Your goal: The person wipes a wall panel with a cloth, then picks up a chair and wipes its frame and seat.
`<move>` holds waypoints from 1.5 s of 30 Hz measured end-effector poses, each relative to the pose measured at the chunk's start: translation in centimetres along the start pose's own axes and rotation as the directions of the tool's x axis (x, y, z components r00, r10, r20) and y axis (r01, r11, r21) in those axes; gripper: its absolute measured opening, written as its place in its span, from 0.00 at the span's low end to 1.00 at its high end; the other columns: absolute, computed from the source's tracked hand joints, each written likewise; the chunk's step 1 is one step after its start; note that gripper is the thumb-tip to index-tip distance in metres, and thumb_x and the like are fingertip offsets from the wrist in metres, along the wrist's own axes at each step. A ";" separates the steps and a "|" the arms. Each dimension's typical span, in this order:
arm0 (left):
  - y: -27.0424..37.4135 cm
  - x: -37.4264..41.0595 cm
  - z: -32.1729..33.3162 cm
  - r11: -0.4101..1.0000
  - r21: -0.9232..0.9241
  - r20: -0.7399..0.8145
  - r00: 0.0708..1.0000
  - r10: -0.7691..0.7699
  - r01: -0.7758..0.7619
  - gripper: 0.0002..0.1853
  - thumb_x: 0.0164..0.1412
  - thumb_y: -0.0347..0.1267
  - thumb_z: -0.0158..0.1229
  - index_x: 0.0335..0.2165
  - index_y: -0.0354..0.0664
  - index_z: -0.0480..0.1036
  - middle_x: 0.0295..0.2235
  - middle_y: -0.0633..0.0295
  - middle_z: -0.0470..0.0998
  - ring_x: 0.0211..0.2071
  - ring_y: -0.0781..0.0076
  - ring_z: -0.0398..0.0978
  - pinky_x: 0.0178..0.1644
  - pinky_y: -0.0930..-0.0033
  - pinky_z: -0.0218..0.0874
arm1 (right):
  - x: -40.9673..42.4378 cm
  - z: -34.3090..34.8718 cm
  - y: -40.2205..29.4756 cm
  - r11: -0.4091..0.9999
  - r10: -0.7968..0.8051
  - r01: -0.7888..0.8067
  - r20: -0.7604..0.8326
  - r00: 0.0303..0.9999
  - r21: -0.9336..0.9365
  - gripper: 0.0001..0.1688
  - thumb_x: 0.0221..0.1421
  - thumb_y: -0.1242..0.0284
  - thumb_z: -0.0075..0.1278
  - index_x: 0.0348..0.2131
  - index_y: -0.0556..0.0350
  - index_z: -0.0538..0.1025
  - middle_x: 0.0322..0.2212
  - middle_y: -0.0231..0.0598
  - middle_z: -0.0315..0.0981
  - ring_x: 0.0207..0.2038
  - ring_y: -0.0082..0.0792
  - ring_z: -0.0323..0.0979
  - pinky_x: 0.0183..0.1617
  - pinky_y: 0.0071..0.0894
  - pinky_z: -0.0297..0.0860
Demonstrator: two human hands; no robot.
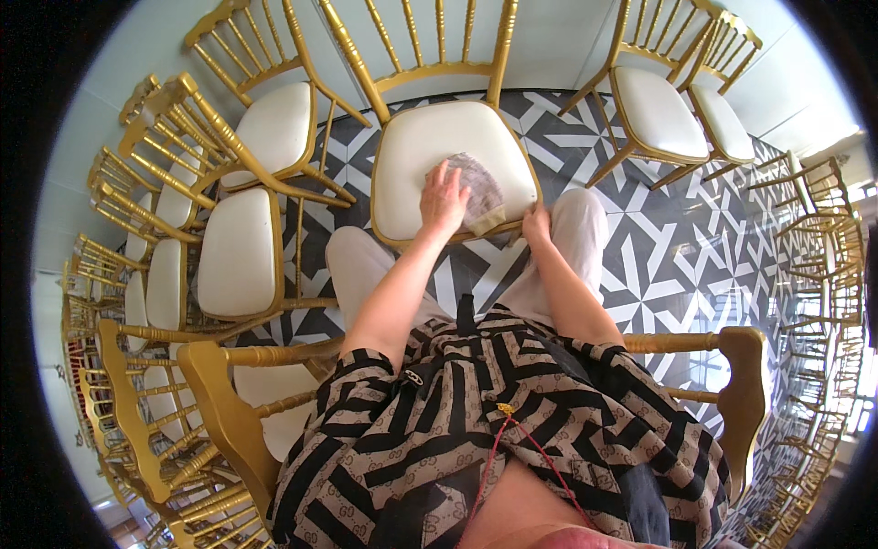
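Before me stands a gold spindle-back chair (501, 55) with a white padded seat (411, 147), its front edge towards my knees. On the front half of that seat lies a crumpled greyish cloth (480, 185) with a yellowish edge. My left hand (444, 200) presses down on the cloth's left part, fingers slightly bent and spread, palm side hidden. At the seat's front right corner, my right hand (537, 224) grips the gold rim; its fingertips are partly hidden beneath the edge. A small dark mark shows on the seat near that hand.
Similar gold chairs crowd the left, the nearest with a white seat (239, 254). Two more chairs (658, 113) stand at the back right, by a pale wall (549, 51). I sit on a gold chair (206, 405). Patterned black-and-white tiles (645, 274) cover the floor.
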State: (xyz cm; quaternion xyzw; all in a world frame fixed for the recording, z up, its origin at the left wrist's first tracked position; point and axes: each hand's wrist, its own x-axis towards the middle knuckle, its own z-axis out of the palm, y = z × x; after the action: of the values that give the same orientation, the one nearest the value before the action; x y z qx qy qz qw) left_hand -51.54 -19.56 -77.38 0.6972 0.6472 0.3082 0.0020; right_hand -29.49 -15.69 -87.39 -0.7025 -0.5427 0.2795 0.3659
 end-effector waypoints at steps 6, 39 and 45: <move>3.5 -0.4 2.7 0.997 -0.046 0.105 0.992 0.064 -0.059 0.27 0.55 0.38 0.59 0.53 0.42 0.65 0.57 0.51 0.60 0.57 0.50 0.60 0.59 0.55 0.55 | 0.0 0.1 -0.6 0.921 0.143 -0.113 -0.052 0.988 0.373 0.21 0.56 0.70 0.43 0.47 0.65 0.68 0.43 0.59 0.70 0.47 0.56 0.67 0.53 0.44 0.61; -16.3 16.9 6.8 0.914 0.324 0.032 0.963 -0.268 0.244 0.35 0.60 0.55 0.45 0.59 0.47 0.56 0.59 0.54 0.58 0.60 0.47 0.54 0.64 0.51 0.44 | 5.7 1.4 -1.8 0.973 0.173 -0.190 -0.132 0.976 -0.130 0.21 0.62 0.59 0.37 0.42 0.53 0.74 0.36 0.50 0.75 0.39 0.55 0.72 0.42 0.50 0.67; -10.5 22.6 9.8 0.936 0.333 0.208 0.960 -0.188 0.112 0.36 0.59 0.57 0.46 0.58 0.49 0.58 0.57 0.61 0.63 0.58 0.55 0.57 0.61 0.54 0.49 | 5.9 1.5 -1.7 0.972 0.174 -0.189 -0.114 0.978 -0.137 0.19 0.62 0.61 0.38 0.43 0.51 0.74 0.37 0.48 0.75 0.39 0.54 0.72 0.43 0.49 0.67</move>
State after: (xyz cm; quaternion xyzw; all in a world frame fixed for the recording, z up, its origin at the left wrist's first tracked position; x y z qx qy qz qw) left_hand -57.42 6.42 -79.89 0.6683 0.7351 0.1136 -0.0097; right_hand -30.12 -9.39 -86.81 -0.7875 -0.4761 0.2349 0.3131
